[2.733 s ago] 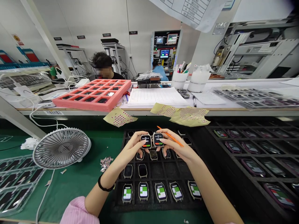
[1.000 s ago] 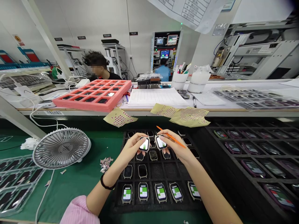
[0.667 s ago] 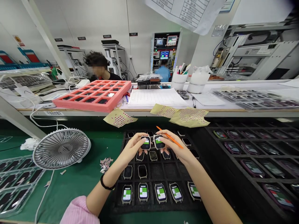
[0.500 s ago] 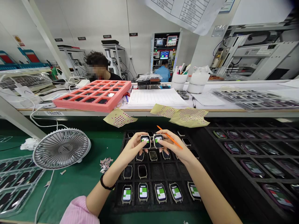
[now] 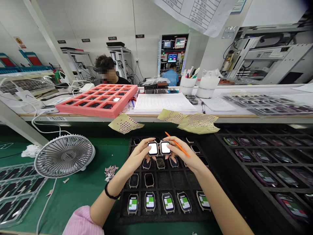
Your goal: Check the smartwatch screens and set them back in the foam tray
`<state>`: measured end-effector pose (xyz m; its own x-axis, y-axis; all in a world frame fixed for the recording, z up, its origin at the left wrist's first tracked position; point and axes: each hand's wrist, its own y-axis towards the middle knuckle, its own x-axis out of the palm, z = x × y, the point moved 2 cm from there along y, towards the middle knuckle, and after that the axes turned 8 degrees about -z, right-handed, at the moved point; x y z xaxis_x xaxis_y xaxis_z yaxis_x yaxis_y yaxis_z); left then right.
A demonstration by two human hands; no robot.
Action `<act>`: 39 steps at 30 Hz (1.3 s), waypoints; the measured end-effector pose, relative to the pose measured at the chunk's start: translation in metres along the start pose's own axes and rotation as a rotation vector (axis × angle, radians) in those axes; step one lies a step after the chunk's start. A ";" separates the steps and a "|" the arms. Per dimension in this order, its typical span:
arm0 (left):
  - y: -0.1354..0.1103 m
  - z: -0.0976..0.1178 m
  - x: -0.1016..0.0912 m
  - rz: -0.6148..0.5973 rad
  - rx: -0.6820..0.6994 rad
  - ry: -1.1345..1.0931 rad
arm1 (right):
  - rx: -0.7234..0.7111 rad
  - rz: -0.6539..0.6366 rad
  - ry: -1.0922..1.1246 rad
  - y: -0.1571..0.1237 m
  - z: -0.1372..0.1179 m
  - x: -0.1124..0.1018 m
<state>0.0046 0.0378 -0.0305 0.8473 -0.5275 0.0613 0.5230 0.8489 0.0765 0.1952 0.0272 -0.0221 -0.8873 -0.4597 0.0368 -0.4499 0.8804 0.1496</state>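
Above the black foam tray point(image 5: 166, 179), my left hand point(image 5: 140, 154) is closed around a smartwatch without straps point(image 5: 153, 148). My right hand point(image 5: 182, 150) grips a second smartwatch point(image 5: 165, 148) close beside it, and an orange stick point(image 5: 179, 145) rests along that hand between its fingers. Both held screens glow white and face me, a thumb at the edge of each. In the tray's nearest row, watches such as this one point(image 5: 150, 201) show green and white screens; those in the rows behind have dark screens.
A grey fan point(image 5: 65, 156) stands on the green mat at left, beside a small pile of scraps point(image 5: 110, 172). More watches lie in a tray point(image 5: 269, 163) at right. On the shelf ahead sit a pink foam tray point(image 5: 97, 98) and papers point(image 5: 166, 101). A person point(image 5: 110, 70) is beyond.
Both held watch screens have switched from a green and white display to plain white. My thumbs have shifted slightly outward toward the screen edges. The person behind the shelf has moved slightly right.
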 end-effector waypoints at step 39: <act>-0.001 0.009 0.003 0.076 -0.077 0.028 | 0.072 0.111 0.041 0.001 0.002 -0.001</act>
<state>0.0060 0.0351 -0.0214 0.8863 -0.4617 0.0364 0.4622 0.8868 -0.0044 0.1950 0.0287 -0.0244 -0.9278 -0.3622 0.0895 -0.3568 0.9315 0.0711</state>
